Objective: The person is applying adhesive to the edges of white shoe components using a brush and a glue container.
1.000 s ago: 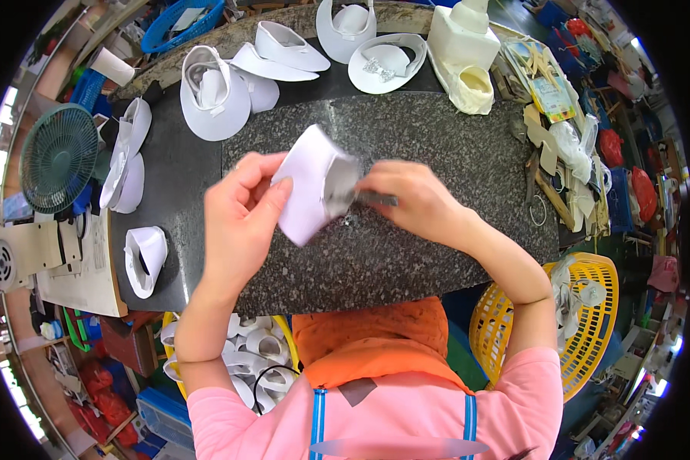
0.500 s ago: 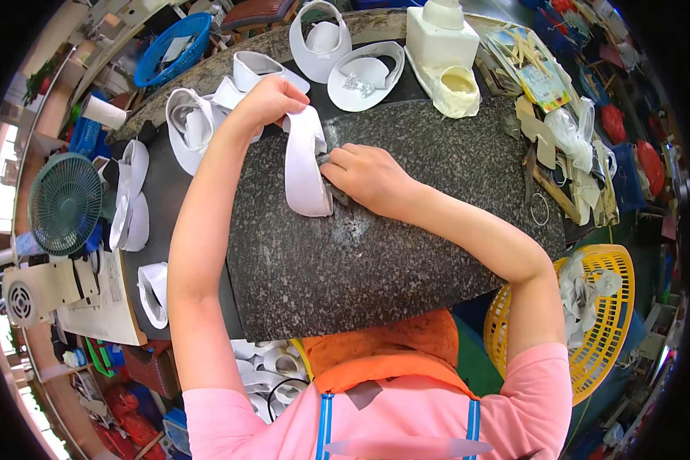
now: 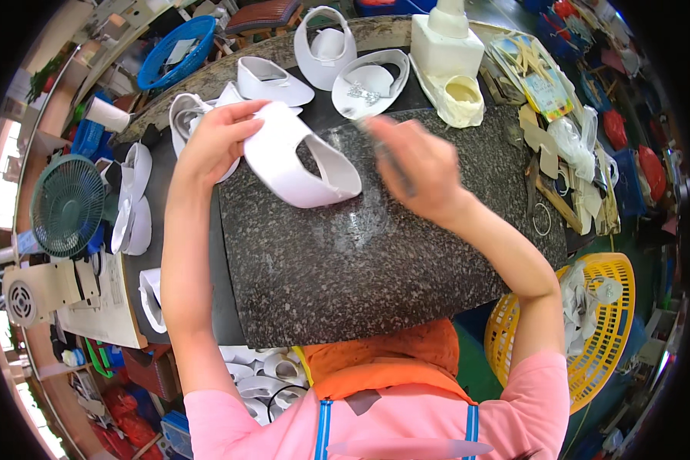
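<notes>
The left hand point(image 3: 216, 142) held a white shoe upper point(image 3: 299, 165) by its back end, fingers point(image 3: 241, 123) closed over the edge, so that the piece lay tilted on the upper left part of the dark speckled stone slab point(image 3: 360, 253) on the counter point(image 3: 142, 222). The upper looked light, thin and bendable, its open strap loop likely to flop if pinched at the tip; the firmer, wider end under the hand seemed the best place to grip it. The right hand point(image 3: 414, 165) was blurred just right of it, apparently curled around a thin dark tool point(image 3: 391, 157), though the blur left the grip uncertain. Half a second earlier the upper stood more on edge near the slab's top rim with both hands close together on it; now it had turned flatter and the right hand had drawn away toward the white glue bottle point(image 3: 446, 46).
</notes>
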{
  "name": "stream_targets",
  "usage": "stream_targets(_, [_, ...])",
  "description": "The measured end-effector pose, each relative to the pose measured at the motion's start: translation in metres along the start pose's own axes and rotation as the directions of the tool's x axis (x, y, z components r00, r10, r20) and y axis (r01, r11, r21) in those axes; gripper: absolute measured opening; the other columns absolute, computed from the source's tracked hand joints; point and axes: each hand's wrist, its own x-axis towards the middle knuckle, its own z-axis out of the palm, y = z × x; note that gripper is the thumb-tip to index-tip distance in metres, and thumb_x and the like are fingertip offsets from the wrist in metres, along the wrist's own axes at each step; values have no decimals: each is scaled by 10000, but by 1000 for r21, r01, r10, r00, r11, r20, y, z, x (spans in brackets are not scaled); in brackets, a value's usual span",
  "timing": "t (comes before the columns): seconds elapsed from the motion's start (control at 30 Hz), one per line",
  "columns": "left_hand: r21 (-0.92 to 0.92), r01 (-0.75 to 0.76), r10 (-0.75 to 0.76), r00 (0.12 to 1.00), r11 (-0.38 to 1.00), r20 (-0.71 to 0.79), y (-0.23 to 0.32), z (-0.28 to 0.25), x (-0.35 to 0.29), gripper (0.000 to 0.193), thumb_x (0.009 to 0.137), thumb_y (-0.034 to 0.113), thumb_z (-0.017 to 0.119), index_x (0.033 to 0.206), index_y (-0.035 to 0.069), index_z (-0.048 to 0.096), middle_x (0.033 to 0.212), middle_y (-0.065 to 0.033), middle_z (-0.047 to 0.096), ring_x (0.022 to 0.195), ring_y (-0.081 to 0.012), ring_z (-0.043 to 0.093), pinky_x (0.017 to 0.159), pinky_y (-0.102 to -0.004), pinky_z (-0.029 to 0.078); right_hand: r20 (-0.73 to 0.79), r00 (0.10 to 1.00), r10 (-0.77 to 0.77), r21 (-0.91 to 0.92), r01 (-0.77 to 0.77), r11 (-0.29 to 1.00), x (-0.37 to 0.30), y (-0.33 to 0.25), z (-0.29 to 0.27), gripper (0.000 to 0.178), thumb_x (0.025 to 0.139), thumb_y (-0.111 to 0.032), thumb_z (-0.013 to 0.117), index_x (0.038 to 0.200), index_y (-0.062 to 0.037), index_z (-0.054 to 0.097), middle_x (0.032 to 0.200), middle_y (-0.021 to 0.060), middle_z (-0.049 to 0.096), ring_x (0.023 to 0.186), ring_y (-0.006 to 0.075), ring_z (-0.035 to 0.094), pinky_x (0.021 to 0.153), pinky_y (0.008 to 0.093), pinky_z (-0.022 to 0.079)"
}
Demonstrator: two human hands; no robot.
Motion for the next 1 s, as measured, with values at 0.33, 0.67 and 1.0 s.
stream_targets(0.33, [-44,-119,91,909,992,-407,-80,31,-120,247,867,36,601,1104,-32,594,967,-63,655,832,-120,641,732,-261,544,678,549,488,582,-807,100,18,-50,12,233,850,-82,625,1066,6,635,817,46,661,640,80,604,576,222,502])
stream_targets(0.67, [-147,-122,29,854,982,-519,-102,35,-126,187,886,26,561,1063,-31,585,964,-79,641,838,-128,641,733,-270,560,183,950,253,442,-309,842,17,-70,58,226,811,-59,615,1035,-34,626,830,144,631,707,273,620,638,356,491])
stream_targets(1.0, [-451,-246,-53,831,858,-554,-116,23,-169,281,876,43,580,1140,-51,548,1031,-112,636,904,-177,646,781,-320,565,447,878,-169,45,167,985,-2,-84,9,365,689,32,575,1049,-17,612,882,102,555,812,268,571,713,367,485])
